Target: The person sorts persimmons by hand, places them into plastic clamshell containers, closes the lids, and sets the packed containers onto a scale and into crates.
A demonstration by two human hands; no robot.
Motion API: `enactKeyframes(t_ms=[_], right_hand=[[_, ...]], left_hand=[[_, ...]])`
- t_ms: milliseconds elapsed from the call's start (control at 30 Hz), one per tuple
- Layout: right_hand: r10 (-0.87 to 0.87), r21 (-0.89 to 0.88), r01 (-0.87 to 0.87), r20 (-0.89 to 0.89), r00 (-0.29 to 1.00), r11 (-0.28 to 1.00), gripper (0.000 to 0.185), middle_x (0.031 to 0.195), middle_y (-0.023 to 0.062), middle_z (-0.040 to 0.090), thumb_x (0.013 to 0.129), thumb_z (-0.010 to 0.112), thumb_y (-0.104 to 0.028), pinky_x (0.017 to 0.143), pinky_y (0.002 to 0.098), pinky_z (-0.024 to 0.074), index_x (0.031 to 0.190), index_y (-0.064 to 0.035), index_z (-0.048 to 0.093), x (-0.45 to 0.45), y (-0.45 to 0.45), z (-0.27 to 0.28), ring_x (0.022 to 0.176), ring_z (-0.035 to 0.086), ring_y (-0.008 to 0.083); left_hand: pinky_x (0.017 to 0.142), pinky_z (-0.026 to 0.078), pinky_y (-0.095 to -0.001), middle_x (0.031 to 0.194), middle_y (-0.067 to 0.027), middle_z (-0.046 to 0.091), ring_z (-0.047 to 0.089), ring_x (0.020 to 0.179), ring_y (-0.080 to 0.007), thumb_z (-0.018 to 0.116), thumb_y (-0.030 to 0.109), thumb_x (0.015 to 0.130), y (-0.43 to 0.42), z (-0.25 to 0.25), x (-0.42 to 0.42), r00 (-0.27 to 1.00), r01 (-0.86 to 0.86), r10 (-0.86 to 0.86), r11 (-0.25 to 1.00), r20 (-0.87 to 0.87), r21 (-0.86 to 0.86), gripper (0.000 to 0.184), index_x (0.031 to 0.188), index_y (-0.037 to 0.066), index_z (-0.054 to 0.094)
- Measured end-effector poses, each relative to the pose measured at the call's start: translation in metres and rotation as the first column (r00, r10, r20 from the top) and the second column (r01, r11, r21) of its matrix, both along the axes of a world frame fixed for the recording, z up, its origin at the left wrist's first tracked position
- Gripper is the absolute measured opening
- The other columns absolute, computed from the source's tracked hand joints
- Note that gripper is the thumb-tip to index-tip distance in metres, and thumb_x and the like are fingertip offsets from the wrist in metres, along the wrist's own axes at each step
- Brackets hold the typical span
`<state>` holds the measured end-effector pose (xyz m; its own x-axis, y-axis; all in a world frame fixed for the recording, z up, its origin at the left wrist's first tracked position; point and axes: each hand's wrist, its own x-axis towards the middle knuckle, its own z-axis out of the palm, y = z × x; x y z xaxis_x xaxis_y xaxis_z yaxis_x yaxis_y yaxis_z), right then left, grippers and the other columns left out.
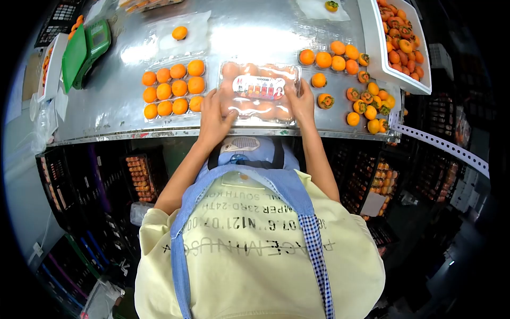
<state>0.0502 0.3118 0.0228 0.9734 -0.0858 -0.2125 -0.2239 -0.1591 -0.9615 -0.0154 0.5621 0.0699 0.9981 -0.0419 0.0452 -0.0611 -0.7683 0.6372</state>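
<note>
A closed clear plastic pack (258,106) of orange fruit, with a printed label on its lid, lies at the front of the metal table. My left hand (215,118) grips its left side, thumb near the lower left corner. Around the right edge of the same pack are the fingers of my right hand (300,101). Just left of the pack, an open tray of orange fruit (172,90) stands in rows. Loose persimmons (371,101) with green tops lie to the right.
A white box (375,48) full of persimmons stands at the right edge of the metal table (117,114). At the left are a green scale (98,40) and another white box. Dark crates with packed fruit stand below the table's front edge.
</note>
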Motion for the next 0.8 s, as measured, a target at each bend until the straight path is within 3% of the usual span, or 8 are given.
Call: enactKeyframes(t_ms=[100,133,233,267,333,567,633,800], right_hand=[[0.158,-0.648,0.227,0.48,0.863,0.727,0.058,0.112,0.0158,0.055,0.072,0.072,-0.017,0.095,0.0396,0.0386,0.123,-0.0002,0.049,-0.002,0.023,0.032,0.108,0.051,0.0306],[0.284,-0.664,0.127,0.474,0.833,0.737,0.06,0.116,0.0164,0.052,0.068,0.073,-0.021,0.099,0.0425,0.0333,0.121,-0.0044,0.051,-0.003,0.034,0.06,0.114,0.045,0.0332],[0.662,-0.647,-0.365,0.296,0.689,0.669,0.063,0.13,0.0155,0.044,0.066,0.077,-0.025,0.102,0.0438,0.0292,0.12,-0.0036,0.052,-0.016,0.056,0.054,0.124,0.036,0.0325],[0.712,-0.71,-0.367,0.267,0.649,0.601,0.062,0.13,0.0134,0.044,0.065,0.077,-0.025,0.102,0.0461,0.0285,0.119,-0.0067,0.053,-0.024,0.067,0.054,0.124,0.036,0.0321],[0.799,-0.822,-0.347,0.199,0.568,0.451,0.059,0.132,0.0092,0.044,0.064,0.076,-0.027,0.102,0.0508,0.027,0.118,-0.0129,0.056,-0.035,0.093,0.056,0.125,0.036,0.0314],[0.81,-0.882,-0.283,0.167,0.562,0.378,0.037,0.129,0.0091,0.048,0.069,0.069,-0.028,0.099,0.0641,0.0246,0.105,-0.0246,0.064,-0.028,0.125,0.035,0.127,0.037,0.0317],[0.789,-0.831,-0.317,0.213,0.576,0.457,0.039,0.128,0.0105,0.05,0.066,0.07,-0.024,0.097,0.0629,0.0285,0.105,-0.0236,0.064,-0.024,0.122,0.032,0.123,0.041,0.0337],[0.78,-0.858,-0.297,0.173,0.601,0.419,0.027,0.116,0.0085,0.055,0.069,0.069,-0.034,0.097,0.0671,0.026,0.093,-0.0226,0.071,-0.021,0.131,0.042,0.119,0.043,0.0297]], left_hand=[[0.093,0.042,-0.0408,0.127,-0.0264,0.045,0.05,0.113,-0.0341,0.065,0.013,0.079,0.028,-0.05,-0.012,0.96,-0.199,0.108,0.913,-0.258,-0.357,0.065,0.134,-0.002,0.034],[0.08,0.05,-0.0367,0.119,-0.0269,0.052,0.063,0.093,-0.0282,0.062,0.011,0.082,0.028,-0.041,-0.014,0.925,-0.26,0.096,0.866,-0.368,-0.427,0.06,0.133,-0.004,0.034],[0.074,0.053,-0.0343,0.113,-0.0253,0.056,0.067,0.079,-0.025,0.056,0.008,0.086,0.029,-0.039,-0.016,0.85,-0.351,0.058,0.804,-0.524,-0.48,0.05,0.131,-0.005,0.037],[0.073,0.056,-0.0277,0.115,-0.0226,0.05,0.065,0.087,-0.0234,0.044,0.001,0.092,0.031,-0.034,-0.014,0.819,-0.347,-0.001,0.796,-0.574,-0.497,0.042,0.132,-0.006,0.032],[0.073,0.056,-0.0286,0.112,-0.0211,0.051,0.066,0.086,-0.0235,0.043,0.001,0.092,0.036,-0.037,-0.011,0.79,-0.373,-0.058,0.745,-0.611,-0.553,0.041,0.131,-0.006,0.033],[0.067,0.058,-0.0294,0.106,-0.0149,0.047,0.066,0.084,-0.026,0.04,-0.001,0.093,0.033,-0.03,-0.016,0.783,-0.475,-0.072,0.572,-0.618,-0.669,0.038,0.131,-0.004,0.037],[0.069,0.059,-0.032,0.103,-0.0131,0.047,0.066,0.084,-0.0259,0.037,-0.007,0.089,0.034,-0.036,-0.011,0.76,-0.483,-0.049,0.626,-0.648,-0.613,0.041,0.13,-0.004,0.037],[0.071,0.056,-0.0305,0.103,-0.0139,0.059,0.065,0.086,-0.0233,0.052,-0.003,0.084,0.05,-0.039,-0.01,0.818,-0.494,0.002,0.516,-0.575,-0.7,0.041,0.125,-0.004,0.046]])
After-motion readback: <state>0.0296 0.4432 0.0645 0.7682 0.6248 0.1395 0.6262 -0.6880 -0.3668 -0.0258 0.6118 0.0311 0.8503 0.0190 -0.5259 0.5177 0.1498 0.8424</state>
